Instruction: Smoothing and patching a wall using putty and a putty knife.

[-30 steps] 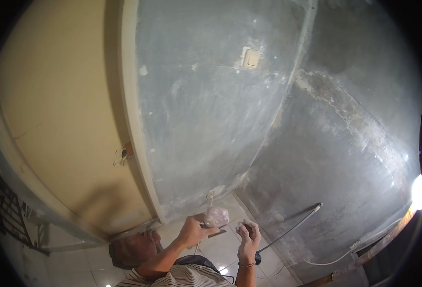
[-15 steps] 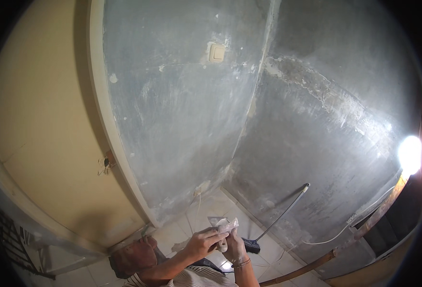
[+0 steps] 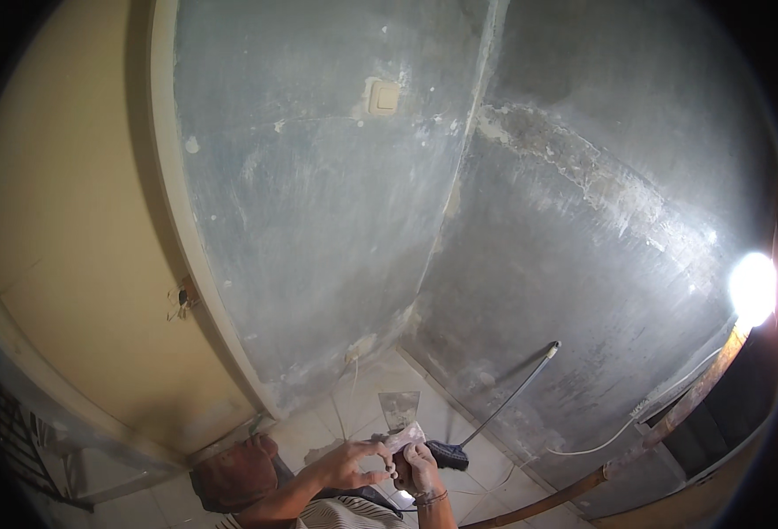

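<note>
My right hand (image 3: 421, 468) is closed around a plaster-smeared putty knife (image 3: 408, 435), whose pale, pinkish-white part sticks out above the fingers. Just beyond it shows a wide grey metal blade (image 3: 399, 406); whether it belongs to the same tool, I cannot tell. My left hand (image 3: 352, 465) is beside the right one, thumb and forefinger bent into a ring with their tips together. Anything pinched between those tips is too small to make out. A band circles my right wrist.
A long-handled broom (image 3: 512, 392) leans against the grey wall, its dark head (image 3: 448, 455) right of my hands. A reddish-brown bag-like item (image 3: 234, 476) lies left. A bright lamp (image 3: 753, 289) tops a pole (image 3: 671, 423) at right. A yellowish door (image 3: 71, 220) stands left.
My left hand has come off the putty knife's upper part and dropped beside it. The knife has tilted lower in my right hand, and the grey blade shows more fully. The view has shifted slightly.
</note>
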The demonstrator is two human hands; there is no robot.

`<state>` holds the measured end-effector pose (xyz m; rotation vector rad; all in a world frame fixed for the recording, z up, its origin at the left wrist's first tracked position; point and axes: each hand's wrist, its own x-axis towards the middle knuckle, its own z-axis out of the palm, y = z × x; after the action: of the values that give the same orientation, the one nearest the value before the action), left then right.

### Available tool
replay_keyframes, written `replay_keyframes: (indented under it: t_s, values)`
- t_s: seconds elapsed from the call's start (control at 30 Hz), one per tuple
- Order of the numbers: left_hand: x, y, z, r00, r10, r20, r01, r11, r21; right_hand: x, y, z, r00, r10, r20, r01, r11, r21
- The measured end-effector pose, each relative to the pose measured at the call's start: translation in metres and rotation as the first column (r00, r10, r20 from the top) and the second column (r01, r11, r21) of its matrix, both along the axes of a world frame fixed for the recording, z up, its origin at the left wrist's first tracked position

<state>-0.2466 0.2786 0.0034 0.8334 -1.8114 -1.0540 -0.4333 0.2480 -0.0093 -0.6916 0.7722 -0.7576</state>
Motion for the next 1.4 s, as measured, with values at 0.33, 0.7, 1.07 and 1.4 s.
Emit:
replay_keyframes:
  t_s: [0.33, 0.7, 1.07, 1.4]
  values:
    - [-0.006, -0.005, -0.01, 0.919, 0.371, -0.134, -0.35, 0.924, 0.153, -0.007, -0.009, 0.001, 0.991, -0.13, 0.027, 0.133, 0.983, -0.125]
    - [-0.007, -0.014, -0.011, 0.901, 0.429, 0.062, -0.374, 0.841, -0.392, 0.013, -0.021, 0.005, 0.995, -0.036, -0.094, 0.026, 0.993, -0.113]
    - [0.021, -0.039, -0.022, 0.898, 0.436, -0.062, -0.422, 0.892, 0.163, 0.05, -0.033, 0.028, 0.94, 0.03, -0.339, -0.061, 0.995, -0.08]
    - [0.074, -0.102, -0.013, 0.918, 0.384, 0.096, -0.374, 0.921, -0.105, 0.101, -0.073, 0.016, 0.947, -0.158, -0.279, 0.099, 0.972, -0.215]
